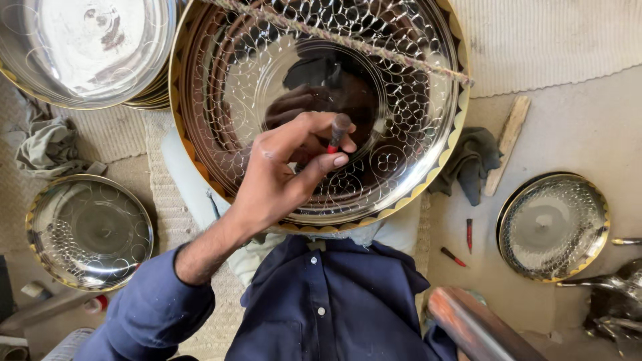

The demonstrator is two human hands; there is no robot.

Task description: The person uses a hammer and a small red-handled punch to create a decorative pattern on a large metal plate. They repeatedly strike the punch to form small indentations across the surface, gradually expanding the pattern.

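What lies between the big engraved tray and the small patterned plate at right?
Head view: between big tray and small plate lie a dark cloth, a wooden stick and bare floor.

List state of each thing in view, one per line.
Large engraved round metal tray: tilted up, pattern partly covering it.
Red-tipped engraving tool: pinched in left hand, tip against tray.
Small patterned tray at right: flat on floor.
Small tray at left: flat, partly patterned.
Plain trays: stacked.
Right hand: not in view.

To your left sit a stack of steel plates [87, 53] and a crumpled grey rag [43, 144]; right, a dark cloth [468, 164], wooden stick [508, 144].
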